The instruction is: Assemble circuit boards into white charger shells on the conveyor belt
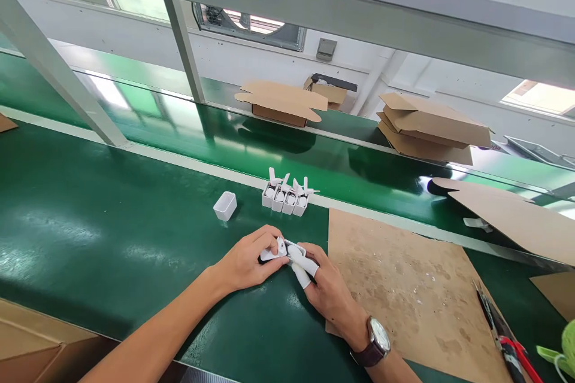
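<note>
Over the green mat, both my hands meet on one small white plastic part [274, 252], whose exact kind I cannot make out. My left hand [254, 257] pinches its left side between thumb and fingers. White finger cots cover the thumb and a finger of my right hand [326, 284], which closes on the part's right end. Fingers hide much of it. Just beyond stand several small white boxes [283, 198] in a row, each with a white bladed piece sticking up. To their left is a white open-topped box [225, 206], separate from the row.
A stained cardboard sheet [386, 275] lies on the right, with red-handled pliers [512, 341] and tweezers at its edge. Behind a pale rail runs a green conveyor belt [215, 131]. Flattened cartons [431, 122] rest beyond it. Metal posts [184, 48] rise from the bench.
</note>
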Tool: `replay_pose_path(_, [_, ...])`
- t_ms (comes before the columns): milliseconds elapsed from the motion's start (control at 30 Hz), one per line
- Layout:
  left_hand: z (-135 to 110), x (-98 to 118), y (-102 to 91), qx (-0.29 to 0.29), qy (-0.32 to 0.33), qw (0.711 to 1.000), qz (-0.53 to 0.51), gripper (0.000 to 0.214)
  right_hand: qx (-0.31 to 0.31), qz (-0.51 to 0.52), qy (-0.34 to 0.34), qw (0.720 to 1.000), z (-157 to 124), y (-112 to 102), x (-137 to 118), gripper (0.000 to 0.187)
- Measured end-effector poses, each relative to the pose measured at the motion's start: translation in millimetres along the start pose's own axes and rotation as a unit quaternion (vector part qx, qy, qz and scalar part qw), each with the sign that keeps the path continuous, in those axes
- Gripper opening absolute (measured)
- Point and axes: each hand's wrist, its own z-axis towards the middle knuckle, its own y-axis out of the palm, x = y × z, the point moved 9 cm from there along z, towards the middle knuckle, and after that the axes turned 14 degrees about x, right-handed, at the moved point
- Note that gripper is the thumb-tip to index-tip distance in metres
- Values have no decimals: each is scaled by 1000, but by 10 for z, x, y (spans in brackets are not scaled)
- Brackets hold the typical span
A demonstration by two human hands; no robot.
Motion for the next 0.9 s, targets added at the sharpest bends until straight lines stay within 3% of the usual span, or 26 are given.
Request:
replay_pose_path(167, [15, 67, -88, 43, 35, 998, -1, 25, 54, 10, -1, 998, 94, -183, -53, 49])
replay_pose_path(300, [19, 65, -125, 68, 39, 997, 5, 36, 32, 40, 8, 999, 109, -151, -69, 42])
replay_pose_path(467, [-9, 45, -109, 72, 44, 996, 42, 55, 35, 88, 105, 990, 82, -55, 112, 31])
replay_pose_path(533, [-32, 103, -63, 58, 72, 994, 58, 69, 49, 160, 199, 966, 47, -16, 260, 26])
replay_pose_path(633, [-71, 254, 46, 32, 132, 988, 76, 77, 17, 287, 361, 887, -93, 159, 423, 30])
replay_pose_path(733, [-78, 419, 72, 65, 184, 978, 72, 77, -16, 347, 437, 830, -200, 276, 419, 37])
replay_pose_path(800, [-68, 478, 62, 92, 200, 973, 69, 76, -22, 355, 448, 820, -225, 297, 397, 40])
replay_pose_path(900, [-50, 468, 53, 104, 200, 971, 75, 74, -32, 329, 444, 833, -236, 304, 389, 42])
